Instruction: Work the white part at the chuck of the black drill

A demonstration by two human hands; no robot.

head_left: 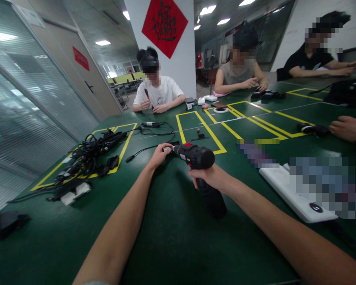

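Observation:
My right hand (210, 175) grips a black cordless drill (199, 156) with red accents by its handle, the battery base angled down toward me. The drill's chuck points left, its tip reaching my left hand (159, 156). The left fingers are closed on a small black-and-silver device (167, 149) held at the table surface. Drill tip and fingers partly hide that device, so I cannot tell whether the bit touches it. A thin black cable (145, 149) with a plug at its end lies just left of the hand.
Tangled black cables (91, 152) lie on the left of the green table (166, 237). A white device (296, 196) sits at right. Beyond my hands are a small black part (201, 136) and yellow tape outlines (211, 134). Several people work around the table, one holding a screwdriver (147, 95).

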